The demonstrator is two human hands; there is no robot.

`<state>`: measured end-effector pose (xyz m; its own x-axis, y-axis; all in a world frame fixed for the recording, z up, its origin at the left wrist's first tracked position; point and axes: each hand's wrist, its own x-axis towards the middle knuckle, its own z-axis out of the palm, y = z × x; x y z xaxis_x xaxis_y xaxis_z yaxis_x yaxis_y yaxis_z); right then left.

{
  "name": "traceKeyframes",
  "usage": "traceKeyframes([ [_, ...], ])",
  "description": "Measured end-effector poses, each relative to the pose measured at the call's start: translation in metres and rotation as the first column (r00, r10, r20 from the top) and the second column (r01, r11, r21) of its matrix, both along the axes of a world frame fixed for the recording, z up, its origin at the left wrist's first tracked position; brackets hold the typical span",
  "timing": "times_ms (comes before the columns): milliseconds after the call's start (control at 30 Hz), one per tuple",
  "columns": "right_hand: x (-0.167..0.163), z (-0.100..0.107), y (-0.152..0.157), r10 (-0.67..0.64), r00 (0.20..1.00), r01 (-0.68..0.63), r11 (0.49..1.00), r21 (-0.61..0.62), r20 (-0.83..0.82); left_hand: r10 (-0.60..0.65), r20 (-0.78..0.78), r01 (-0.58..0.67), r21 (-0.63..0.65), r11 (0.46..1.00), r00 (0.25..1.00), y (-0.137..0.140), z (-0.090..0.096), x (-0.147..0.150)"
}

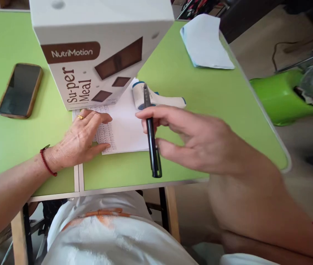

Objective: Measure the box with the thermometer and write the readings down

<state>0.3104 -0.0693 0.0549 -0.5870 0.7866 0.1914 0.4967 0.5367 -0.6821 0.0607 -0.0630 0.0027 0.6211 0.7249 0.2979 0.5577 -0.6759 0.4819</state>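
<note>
A black pen is held between the thumb and fingers of my right hand, raised above the green table. Its dark tip points away from me and the clip end towards me. My left hand, with a ring and a red bracelet, lies with fingers apart at the left edge of a white sheet of paper. Rows of small handwriting cover the paper's left side. A white and blue infrared thermometer lies on the paper's far part, partly hidden behind the pen.
A tall white NutriMotion box stands just beyond my left hand. To the left lies a phone in a brown case. Folded papers sit at the table's far right. Beyond the right edge is a bright green plastic object.
</note>
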Motion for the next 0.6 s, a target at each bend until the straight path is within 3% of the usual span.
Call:
traceKeyframes([
  [67,-0.002,-0.014,-0.014,-0.041,0.992,0.032,0.996,-0.078,-0.123,0.004,-0.046,-0.004,-0.013,1.000,0.999,-0.002,-0.002,0.001],
  [167,-0.011,-0.045,-0.032,-0.255,0.910,0.201,0.961,-0.189,-0.326,-0.002,-0.101,-0.001,-0.030,1.000,0.995,-0.004,-0.002,0.003],
  [300,-0.025,-0.066,-0.047,-0.306,0.808,0.169,0.939,-0.299,-0.504,-0.016,-0.120,0.011,-0.040,0.999,0.993,-0.004,-0.004,0.004],
  [367,-0.032,-0.066,-0.052,-0.321,0.803,0.194,0.937,-0.289,-0.503,-0.026,-0.118,0.021,-0.045,0.999,0.993,-0.004,-0.005,0.004],
  [500,-0.041,-0.064,-0.059,-0.414,0.847,0.364,0.909,-0.203,-0.333,-0.042,-0.112,0.038,-0.037,0.999,0.993,-0.004,-0.006,0.004],
  [600,-0.042,-0.069,-0.060,-0.449,0.817,0.422,0.893,-0.156,-0.363,-0.048,-0.114,0.045,-0.031,0.999,0.992,-0.005,-0.005,0.004],
])
